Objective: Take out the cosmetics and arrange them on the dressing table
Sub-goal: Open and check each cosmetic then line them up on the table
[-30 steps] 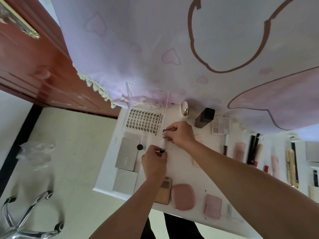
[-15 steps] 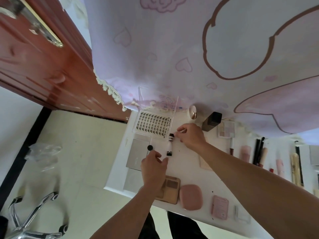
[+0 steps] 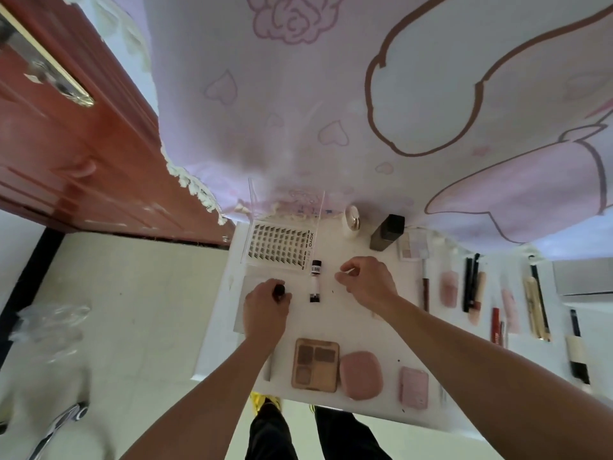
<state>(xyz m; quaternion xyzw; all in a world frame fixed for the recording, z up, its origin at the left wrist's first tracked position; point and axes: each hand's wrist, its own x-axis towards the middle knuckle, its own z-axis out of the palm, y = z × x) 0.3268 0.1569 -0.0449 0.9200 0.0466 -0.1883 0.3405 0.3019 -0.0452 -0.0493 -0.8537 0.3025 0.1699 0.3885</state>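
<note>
Head view. White smooth worktop (image 3: 348, 327), with a pale pink printed cloth (image 3: 331, 94) hanging over its 12 o'clock edge.

Small tube (image 3: 315, 280): slim cylinder, white body, black cap, dark band at the other end. It lies flat on the worktop with its long axis running 12 to 6 and the cap pointing to 12 o'clock. It sits just at 6 o'clock of the clear plastic lash tray (image 3: 280, 245).

- Left grip (image 3: 265, 307): fingers curled round a small dark round cap (image 3: 280, 289); the rest of that item is hidden. The tube is at its 3 o'clock, near but apart.
- Right grip (image 3: 365, 280): fingers loosely curled, thumb and forefinger close together, nothing seen between them. The tube is at its 9 o'clock, not touching.

Brown matte palette (image 3: 315, 364) and rounded pink compact (image 3: 361, 375) lie at the tube's 6 o'clock.
</note>
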